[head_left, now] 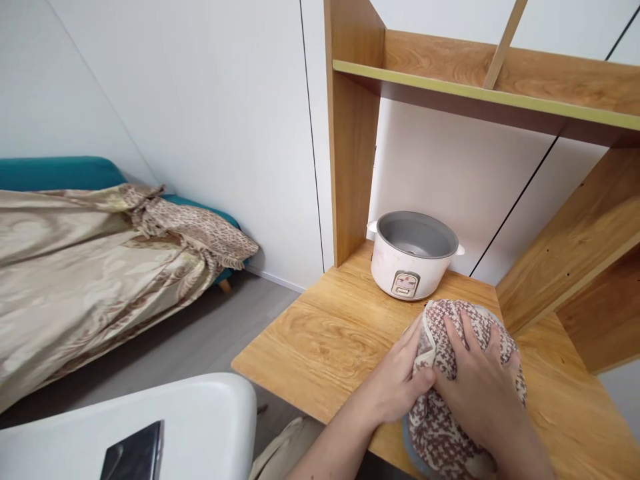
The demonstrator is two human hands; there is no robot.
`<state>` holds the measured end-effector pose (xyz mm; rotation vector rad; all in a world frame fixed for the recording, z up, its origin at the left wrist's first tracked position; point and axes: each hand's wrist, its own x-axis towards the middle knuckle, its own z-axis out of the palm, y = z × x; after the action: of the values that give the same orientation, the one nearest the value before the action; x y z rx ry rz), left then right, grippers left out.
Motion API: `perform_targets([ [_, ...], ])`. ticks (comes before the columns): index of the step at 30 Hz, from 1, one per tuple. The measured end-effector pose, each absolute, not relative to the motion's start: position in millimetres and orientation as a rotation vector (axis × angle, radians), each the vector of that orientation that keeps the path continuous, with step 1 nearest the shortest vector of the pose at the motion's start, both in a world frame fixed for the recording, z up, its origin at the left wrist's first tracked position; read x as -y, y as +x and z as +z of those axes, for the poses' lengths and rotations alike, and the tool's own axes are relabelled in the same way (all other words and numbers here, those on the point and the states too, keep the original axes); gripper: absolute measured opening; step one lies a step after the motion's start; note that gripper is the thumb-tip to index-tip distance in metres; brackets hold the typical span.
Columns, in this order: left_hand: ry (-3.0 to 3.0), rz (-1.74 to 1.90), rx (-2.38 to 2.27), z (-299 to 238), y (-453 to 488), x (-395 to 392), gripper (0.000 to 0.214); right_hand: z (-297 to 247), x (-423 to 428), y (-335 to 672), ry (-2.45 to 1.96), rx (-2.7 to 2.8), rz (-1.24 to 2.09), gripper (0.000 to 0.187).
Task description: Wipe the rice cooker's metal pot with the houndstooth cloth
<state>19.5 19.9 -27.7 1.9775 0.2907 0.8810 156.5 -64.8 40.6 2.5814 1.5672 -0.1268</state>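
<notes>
A brown-and-white patterned cloth (440,427) is draped over something round near the table's front edge. A pale bluish rim peeks out at its lower left, but the covered thing itself is hidden. My left hand (400,383) grips the cloth's light-edged left side, thumb on top and fingers partly hidden. Spread flat across the top of the cloth lies my right hand (480,387), its fingers apart. Just beyond both hands stands a white rice cooker (385,270), lidless, its grey inside visible and a small switch panel on its front.
The wooden table (310,340) has side panels and a shelf (450,93) above the cooker. At lower left, a white chair or stool surface (210,413) carries a dark flat object (133,453). A teal sofa (60,173) with a beige cover (90,280) stands along the wall.
</notes>
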Motion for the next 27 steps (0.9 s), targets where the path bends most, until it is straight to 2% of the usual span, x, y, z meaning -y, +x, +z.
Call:
perform_targets([
  [5,1.978,0.865,-0.363,-38.7,21.2,-20.6,0.099,44.7,43.8,167.2,2.698,-1.526,-0.157,0.091],
  [9,2.013,0.879,-0.376,-44.6,23.3,-19.2,0.089,48.1,28.8,178.1,2.733,-1.471,-0.277,0.103],
  [14,2.069,0.921,-0.387,-51.2,25.8,-17.9,0.081,47.2,21.3,185.7,2.733,-1.476,-0.269,0.112],
  [27,2.136,1.052,-0.415,-67.9,38.4,-25.5,0.097,52.8,11.8,215.7,2.73,-1.67,-0.116,0.099],
])
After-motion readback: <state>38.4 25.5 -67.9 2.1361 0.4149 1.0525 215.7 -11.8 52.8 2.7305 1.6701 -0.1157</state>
